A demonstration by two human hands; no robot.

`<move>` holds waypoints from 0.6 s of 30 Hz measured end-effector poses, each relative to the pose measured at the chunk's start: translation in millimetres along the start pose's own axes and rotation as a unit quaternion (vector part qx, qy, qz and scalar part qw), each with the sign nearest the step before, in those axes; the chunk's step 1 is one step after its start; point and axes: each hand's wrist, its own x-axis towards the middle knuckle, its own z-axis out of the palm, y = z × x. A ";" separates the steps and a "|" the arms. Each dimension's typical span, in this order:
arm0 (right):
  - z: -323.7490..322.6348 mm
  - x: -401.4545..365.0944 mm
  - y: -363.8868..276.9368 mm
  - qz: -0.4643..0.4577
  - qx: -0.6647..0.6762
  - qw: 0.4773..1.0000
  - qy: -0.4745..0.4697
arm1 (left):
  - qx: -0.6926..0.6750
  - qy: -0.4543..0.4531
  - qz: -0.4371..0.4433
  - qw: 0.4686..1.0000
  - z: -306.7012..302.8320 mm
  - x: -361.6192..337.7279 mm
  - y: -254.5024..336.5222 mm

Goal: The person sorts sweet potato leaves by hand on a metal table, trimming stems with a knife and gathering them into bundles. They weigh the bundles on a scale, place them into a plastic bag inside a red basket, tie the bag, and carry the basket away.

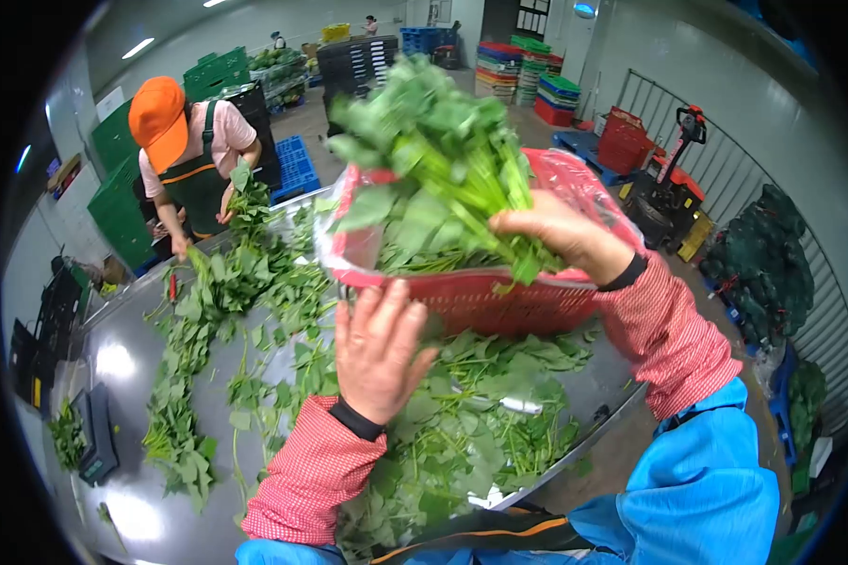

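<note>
A bunch of leafy greens [443, 160] is gripped by its stems in my right hand [570, 235], held up over the red basket [499, 299]. Clear plastic lines the basket, and more greens lie inside it. Near the basket's front left corner, my left hand [379, 348] has its fingers stretched out and holds nothing. Loose leaves and stems [471, 424] are spread over the metal table below both hands.
Across the table a person in an orange cap [158, 118] handles greens. A row of greens [184, 377] runs down the table's left side, near a dark scale-like device [94, 433]. Behind stand a pallet jack [674, 179] and stacked crates [499, 71].
</note>
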 end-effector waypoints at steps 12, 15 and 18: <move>219.4 -60.4 84.4 -0.061 -0.196 0.936 -0.286 | 0.019 -0.231 -0.014 0.973 -71.7 -88.5 5.4; 189.1 -66.5 77.2 -0.021 -0.221 0.953 -0.208 | -0.031 -0.265 -0.081 0.960 -78.4 -109.3 -8.4; 119.1 -65.0 126.8 -0.047 -0.188 0.980 0.048 | -0.067 -0.252 -0.219 0.940 -97.8 -111.9 -34.2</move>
